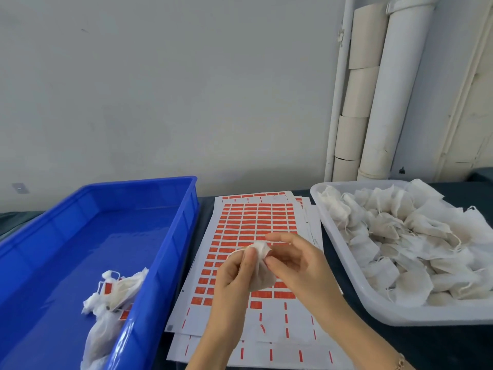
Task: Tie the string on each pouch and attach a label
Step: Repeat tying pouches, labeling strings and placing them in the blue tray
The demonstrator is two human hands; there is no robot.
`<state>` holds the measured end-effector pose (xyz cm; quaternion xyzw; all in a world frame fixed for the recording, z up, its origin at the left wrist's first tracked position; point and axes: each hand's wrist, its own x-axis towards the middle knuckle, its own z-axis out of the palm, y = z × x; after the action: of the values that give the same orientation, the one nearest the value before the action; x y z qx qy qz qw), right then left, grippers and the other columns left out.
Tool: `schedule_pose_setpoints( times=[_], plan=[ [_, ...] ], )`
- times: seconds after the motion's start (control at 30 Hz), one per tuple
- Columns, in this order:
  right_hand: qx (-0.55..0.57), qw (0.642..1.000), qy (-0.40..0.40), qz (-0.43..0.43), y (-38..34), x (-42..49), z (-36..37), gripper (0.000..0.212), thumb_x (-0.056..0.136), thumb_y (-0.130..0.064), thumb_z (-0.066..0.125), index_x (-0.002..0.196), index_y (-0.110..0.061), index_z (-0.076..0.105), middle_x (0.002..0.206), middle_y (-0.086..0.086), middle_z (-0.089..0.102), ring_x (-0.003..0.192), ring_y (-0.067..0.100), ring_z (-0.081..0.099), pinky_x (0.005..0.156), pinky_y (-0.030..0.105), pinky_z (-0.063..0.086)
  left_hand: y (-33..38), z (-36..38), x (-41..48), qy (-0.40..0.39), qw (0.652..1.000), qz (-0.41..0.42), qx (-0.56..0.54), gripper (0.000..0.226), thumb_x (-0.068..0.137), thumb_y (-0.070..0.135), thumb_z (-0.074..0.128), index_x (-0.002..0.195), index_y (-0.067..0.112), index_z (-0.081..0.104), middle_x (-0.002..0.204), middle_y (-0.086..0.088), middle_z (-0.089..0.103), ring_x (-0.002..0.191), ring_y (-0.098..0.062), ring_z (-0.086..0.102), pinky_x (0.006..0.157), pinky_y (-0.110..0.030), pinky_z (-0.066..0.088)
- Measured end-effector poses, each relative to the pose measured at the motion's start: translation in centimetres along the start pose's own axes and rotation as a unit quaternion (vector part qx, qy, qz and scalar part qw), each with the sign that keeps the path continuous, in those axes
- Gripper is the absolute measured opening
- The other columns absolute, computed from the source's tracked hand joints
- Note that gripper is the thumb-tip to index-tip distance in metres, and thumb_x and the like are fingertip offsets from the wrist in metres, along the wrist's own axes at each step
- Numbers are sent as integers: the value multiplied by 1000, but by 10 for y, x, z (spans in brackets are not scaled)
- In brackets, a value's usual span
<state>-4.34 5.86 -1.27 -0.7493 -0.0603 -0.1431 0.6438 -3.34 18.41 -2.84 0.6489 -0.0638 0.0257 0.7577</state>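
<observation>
A small white cloth pouch (260,268) hangs between both hands above the label sheets. My left hand (234,279) grips its gathered neck from the left, thumb and fingers curled round it. My right hand (296,260) pinches the top of the pouch from the right with curled fingers. A thin string runs over my left fingers. Sheets of orange-red labels (256,222) lie flat on the dark table under the hands; the lower rows are peeled off.
A blue plastic crate (170,236) at left holds a few pouches with red labels (112,292) at its near right corner. A translucent white bin (336,236) at right is heaped with white pouches (405,236). A wall and white pipes stand behind.
</observation>
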Motion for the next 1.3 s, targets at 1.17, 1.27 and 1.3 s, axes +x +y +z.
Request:
schedule_pose_setpoints(
  times=[1.17, 1.27, 1.3],
  plan=[
    [-252, 960, 5, -126, 0, -4, -6, 11, 87, -28, 66, 81, -20, 72, 83, -12, 68, 75, 5, 63, 71, 9, 49, 5, -2, -6, 27, 997, -39, -62, 31, 68, 46, 64, 78, 20, 76, 84, -9, 71, 78, -21, 64, 69, -24, 53],
    [-267, 954, 0, -134, -2, -3, -8, 24, 81, -42, 66, 85, -20, 76, 83, -12, 68, 73, 6, 62, 69, 7, 47, 5, -2, -7, 3, 999, -29, -41, 33, 64, 50, 65, 77, 22, 77, 81, -5, 71, 76, -16, 64, 70, -24, 52],
    [-271, 953, -5, -136, -2, -3, -9, 32, 79, -48, 61, 87, -21, 76, 83, -11, 69, 73, 7, 63, 70, 7, 47, 5, -2, -7, 1, 999, -31, -33, 32, 64, 50, 65, 77, 24, 77, 80, -3, 71, 76, -15, 64, 69, -23, 52]
  ],
)
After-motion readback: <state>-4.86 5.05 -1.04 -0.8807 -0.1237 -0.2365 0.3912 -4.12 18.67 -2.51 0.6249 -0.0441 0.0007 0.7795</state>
